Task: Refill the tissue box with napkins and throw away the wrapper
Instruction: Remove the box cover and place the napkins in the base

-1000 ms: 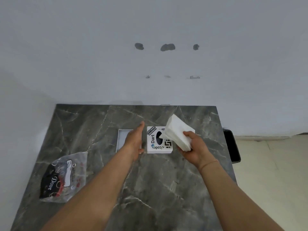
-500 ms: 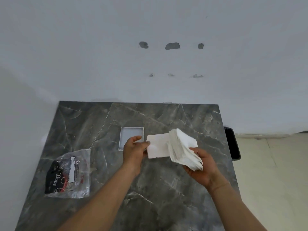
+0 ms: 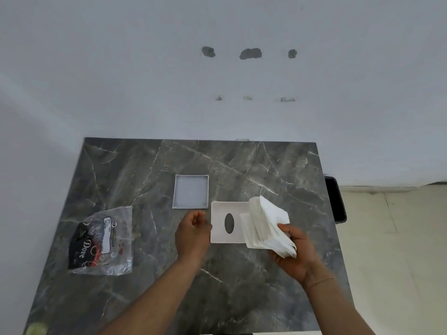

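Clutching napkins (image 3: pixel 268 226), right hand (image 3: pixel 294 255) grip closed — left hand (image 3: pixel 192 234) seemingly empty; wrapper (image 3: pixel 100 240) reads "Dove".

The desk (image 3: pixel 150 298) is grey marble-look stone, smooth with pale veins and a dull sheen. The napkins (image 3: pixel 268 226) are soft matt white paper. The tissue box (image 3: pixel 220 235) and its lid (image 3: pixel 191 192) look smooth matt plastic. The wrapper (image 3: pixel 101 240) is crinkled glossy clear film.
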